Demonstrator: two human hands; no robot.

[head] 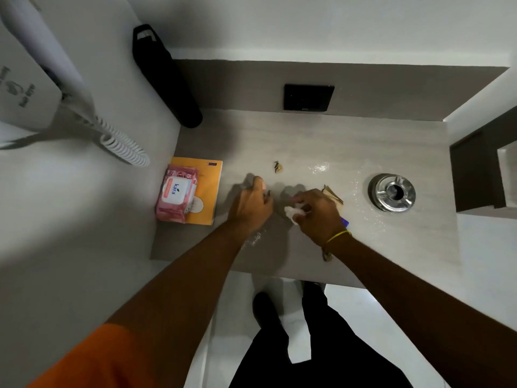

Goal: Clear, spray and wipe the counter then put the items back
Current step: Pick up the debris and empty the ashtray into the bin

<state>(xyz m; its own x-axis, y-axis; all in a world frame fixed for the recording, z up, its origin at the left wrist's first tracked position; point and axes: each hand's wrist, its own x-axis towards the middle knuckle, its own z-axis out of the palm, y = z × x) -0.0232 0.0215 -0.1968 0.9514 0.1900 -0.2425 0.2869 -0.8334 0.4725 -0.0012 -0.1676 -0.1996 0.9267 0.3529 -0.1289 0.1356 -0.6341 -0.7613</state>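
Observation:
Both of my hands are over the middle of the pale counter (349,141). My left hand (253,203) rests knuckles up, fingers curled, with a small dark bit at its fingertips; I cannot tell whether it grips it. My right hand (316,211) is shut on a crumpled white tissue (293,212). Brown paper scraps (333,193) and a blue object (344,221) poke out from under that hand. A small crumb of litter (278,167) lies beyond the hands. White powder specks (319,167) are scattered on the counter.
A pink wet-wipes pack (176,196) lies on an orange booklet (208,186) at the counter's left. A steel ashtray (391,193) sits at the right. A black folded umbrella (165,77) leans in the back left corner, a black wall plate (308,98) behind. A wall hair dryer's coiled cord (123,148) hangs left.

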